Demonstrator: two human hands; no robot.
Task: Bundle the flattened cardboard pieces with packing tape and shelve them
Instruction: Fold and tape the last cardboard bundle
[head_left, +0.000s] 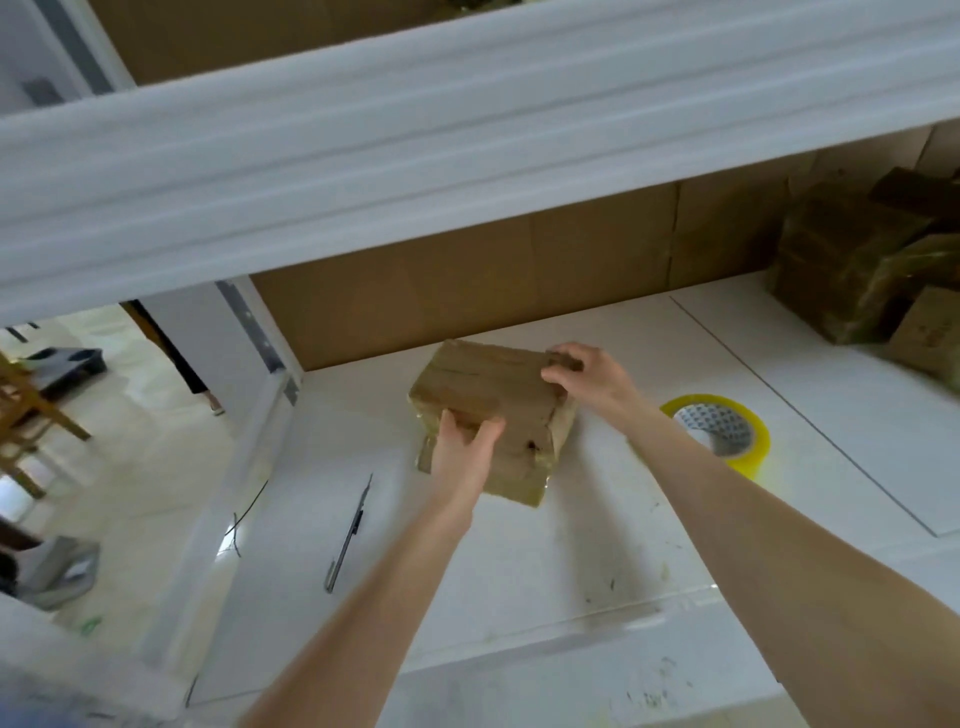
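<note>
While both hands grip it, the cardboard bundle (493, 387) sits over the middle of the white shelf board (519, 571), near the brown cardboard back panel (467, 296). Whether it rests on the board or is raised off it cannot be told.

- Bundle: flattened brown pieces, stacked, with glossy clear tape across the near end.
- Left hand (462, 449): at the near edge of the bundle, fingers and thumb curled round that edge.
- Right hand (589, 379): at the far right corner, fingers curled over the top edge.
- Packing tape roll (719, 428): yellowish, lying flat on the board just right of the right forearm, apart from the bundle.
- Cutter (350, 530): slim and dark, lying on the board left of the left forearm, well apart from the bundle.
- Further taped bundles (852, 260): piled at the far right end of the same board, near the back panel.
- Upper shelf beam (467, 130): white, crossing overhead.
- Wooden furniture (31, 410): partly in view on the pale floor to the left.
</note>
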